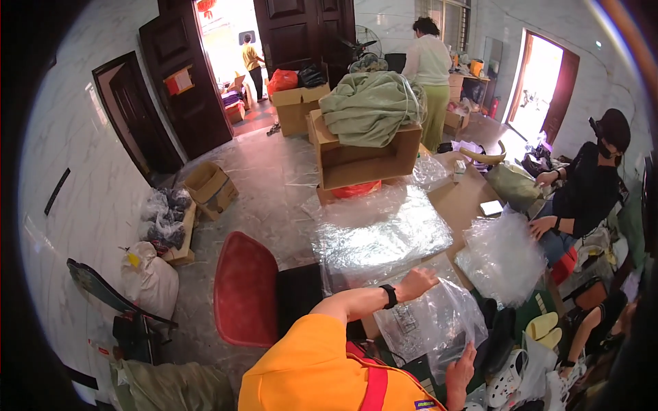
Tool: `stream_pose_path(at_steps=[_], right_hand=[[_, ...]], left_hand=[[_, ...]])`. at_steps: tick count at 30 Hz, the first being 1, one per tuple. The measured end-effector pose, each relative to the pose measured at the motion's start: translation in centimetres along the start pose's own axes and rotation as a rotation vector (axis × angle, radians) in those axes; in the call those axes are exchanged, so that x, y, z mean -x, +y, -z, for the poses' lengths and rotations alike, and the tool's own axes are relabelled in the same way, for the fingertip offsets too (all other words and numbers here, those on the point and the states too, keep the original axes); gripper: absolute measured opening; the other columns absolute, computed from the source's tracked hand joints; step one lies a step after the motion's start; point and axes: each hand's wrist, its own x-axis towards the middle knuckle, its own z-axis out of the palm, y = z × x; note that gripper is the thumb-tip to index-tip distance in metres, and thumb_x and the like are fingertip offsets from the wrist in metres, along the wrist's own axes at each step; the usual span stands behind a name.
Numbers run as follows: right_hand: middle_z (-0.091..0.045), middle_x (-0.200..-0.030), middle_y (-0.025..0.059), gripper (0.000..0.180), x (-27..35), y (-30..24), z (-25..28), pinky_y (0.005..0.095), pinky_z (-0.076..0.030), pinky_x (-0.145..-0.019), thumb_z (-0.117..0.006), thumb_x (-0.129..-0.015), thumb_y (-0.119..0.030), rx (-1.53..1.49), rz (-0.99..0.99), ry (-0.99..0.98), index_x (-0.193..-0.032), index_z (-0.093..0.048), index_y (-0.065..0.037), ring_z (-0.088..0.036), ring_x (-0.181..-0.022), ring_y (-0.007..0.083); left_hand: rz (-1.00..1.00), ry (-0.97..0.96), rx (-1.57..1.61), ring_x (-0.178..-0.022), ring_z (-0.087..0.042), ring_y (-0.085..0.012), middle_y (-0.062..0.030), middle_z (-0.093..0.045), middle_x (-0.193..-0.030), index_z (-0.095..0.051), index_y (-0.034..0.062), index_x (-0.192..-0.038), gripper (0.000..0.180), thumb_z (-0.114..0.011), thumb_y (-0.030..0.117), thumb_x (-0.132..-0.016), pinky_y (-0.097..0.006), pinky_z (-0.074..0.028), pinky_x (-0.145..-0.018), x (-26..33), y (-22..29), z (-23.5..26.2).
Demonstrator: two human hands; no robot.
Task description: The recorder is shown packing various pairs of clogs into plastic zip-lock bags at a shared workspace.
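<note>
Beside black shoes (502, 332), the left hand (417, 283) and right hand (460, 375) are gripping a clear bag (411, 329). It is lying flattish, seemingly not yet filled.

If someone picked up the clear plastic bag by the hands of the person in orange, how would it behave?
The plastic bag would probably flop, since its film wrinkles loosely between the left hand and right hand. It is likely light for its size, as it looks thin and see-through. It may be slippery too, judging by its glossy shine.
</note>
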Motion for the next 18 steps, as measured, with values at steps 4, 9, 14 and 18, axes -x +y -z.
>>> stream_pose_path(at_steps=[4, 9, 14, 18], right_hand=[[-0.039, -0.127, 0.0230, 0.073, -0.2, -0.3, 0.1, 0.0440, -0.044, -0.080, -0.048, -0.066, 0.006, -0.074, 0.007, 0.116, -0.134, -0.023, -0.001, -0.049, -0.102, 0.0414], [-0.032, -0.135, 0.0229, 0.073, -1.2, -1.1, 0.8, 0.0330, -0.046, -0.071, -0.046, -0.070, 0.009, -0.203, 0.064, 0.303, -0.137, -0.018, -0.001, -0.058, -0.091, 0.0342], [-0.033, -0.136, 0.0197, 0.081, -0.6, -2.8, 1.7, 0.0266, -0.045, -0.059, -0.053, -0.070, 0.009, -0.492, -0.072, 0.305, -0.139, -0.012, -0.004, -0.053, -0.059, 0.0176], [-0.034, -0.135, 0.0202, 0.086, -0.1, -1.9, 0.9, 0.0279, -0.045, -0.058, -0.056, -0.067, 0.008, -0.402, -0.079, 0.382, -0.139, -0.011, -0.004, -0.053, -0.058, 0.0190]], left_hand=[[0.038, -0.079, 0.131, -0.081, -0.057, -0.0268, -0.0122, -0.052, -0.094, -0.056, 0.0092, -0.097, 0.021, -0.052, 0.008, -0.076, -0.037, -0.046, -0.063, -0.4, 0.0, 1.7], [0.370, 0.263, 0.663, -0.085, -0.054, -0.0340, -0.0148, -0.052, -0.098, -0.052, 0.0057, -0.100, 0.024, -0.052, 0.011, -0.076, -0.044, -0.044, -0.069, -3.5, 1.9, 4.3], [0.157, 0.440, 0.275, -0.093, -0.051, -0.0357, -0.0171, -0.043, -0.113, -0.046, 0.0107, -0.114, 0.045, -0.059, 0.015, -0.071, -0.047, -0.043, -0.072, -3.8, 2.1, 5.5], [0.022, 0.169, 0.170, -0.092, -0.052, -0.0383, -0.0215, -0.035, -0.120, -0.036, 0.0157, -0.127, 0.063, -0.058, 0.007, -0.069, -0.048, -0.047, -0.068, -2.0, 0.7, 3.5]])
